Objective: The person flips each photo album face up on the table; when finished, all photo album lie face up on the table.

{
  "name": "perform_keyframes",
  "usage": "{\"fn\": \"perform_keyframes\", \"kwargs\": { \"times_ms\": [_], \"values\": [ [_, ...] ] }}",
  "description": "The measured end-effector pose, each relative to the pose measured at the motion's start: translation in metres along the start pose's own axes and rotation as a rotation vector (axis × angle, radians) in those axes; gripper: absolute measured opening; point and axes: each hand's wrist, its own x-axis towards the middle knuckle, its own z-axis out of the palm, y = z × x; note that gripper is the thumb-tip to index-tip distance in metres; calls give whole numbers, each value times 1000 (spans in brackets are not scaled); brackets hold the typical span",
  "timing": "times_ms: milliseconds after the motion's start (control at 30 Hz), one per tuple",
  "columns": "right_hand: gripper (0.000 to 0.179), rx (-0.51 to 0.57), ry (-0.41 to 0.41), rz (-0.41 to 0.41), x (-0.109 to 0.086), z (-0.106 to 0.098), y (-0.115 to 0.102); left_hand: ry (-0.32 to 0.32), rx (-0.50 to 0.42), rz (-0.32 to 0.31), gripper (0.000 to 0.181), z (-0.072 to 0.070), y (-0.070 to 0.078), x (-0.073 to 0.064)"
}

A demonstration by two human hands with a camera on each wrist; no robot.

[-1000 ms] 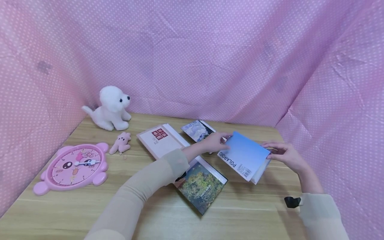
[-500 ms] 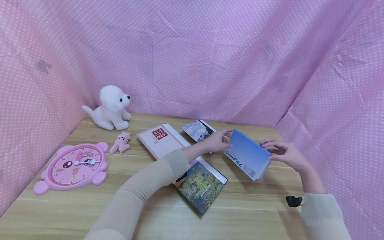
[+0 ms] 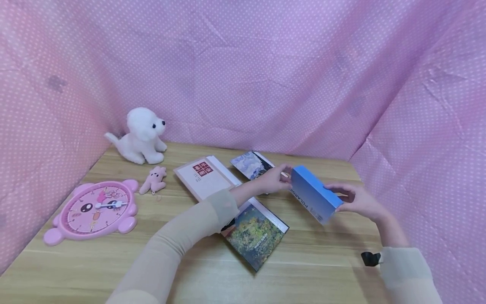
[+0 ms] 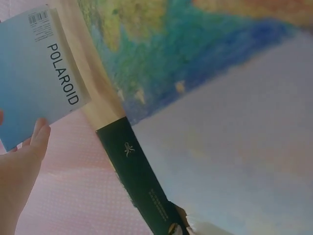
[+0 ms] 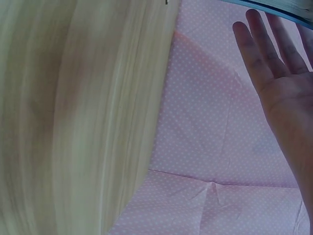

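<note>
A blue photo album [image 3: 315, 190] lettered POLAROID is held up above the right part of the table, its spine facing up. My left hand [image 3: 273, 179] holds its left end; in the left wrist view the front cover [image 4: 27, 73] shows beside that hand's thumb. My right hand [image 3: 357, 202] grips the other end between thumb and fingers. In the right wrist view long fingers [image 5: 279, 49] reach up to the album's edge. An album with a garden painting [image 3: 258, 236] lies below my left forearm, touching or overlapping a cream album [image 3: 205, 177] with red characters.
Behind my left hand lies a smaller album with a swirling painted cover [image 3: 248, 164]. At the left are a pink toy clock [image 3: 93, 211], a small pink plush [image 3: 153, 180] and a white plush dog [image 3: 142, 135]. Pink dotted cloth [image 3: 243, 76] hangs around the wooden table [image 3: 311, 270].
The blue album has tipped between my hands: its front cover has turned down and away, and its spine now shows on top. Both hands stay at its ends.
</note>
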Motion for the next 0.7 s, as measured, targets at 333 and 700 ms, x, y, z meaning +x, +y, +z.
{"fn": "perform_keyframes", "kwargs": {
  "times_ms": [333,700],
  "values": [
    [67,-39,-27,74,-3,10,5,-89,-45,2,54,-4,-8,-10],
    [74,-96,-51,88,0,15,3,-148,-28,18,68,-13,-17,-15]
  ]
}}
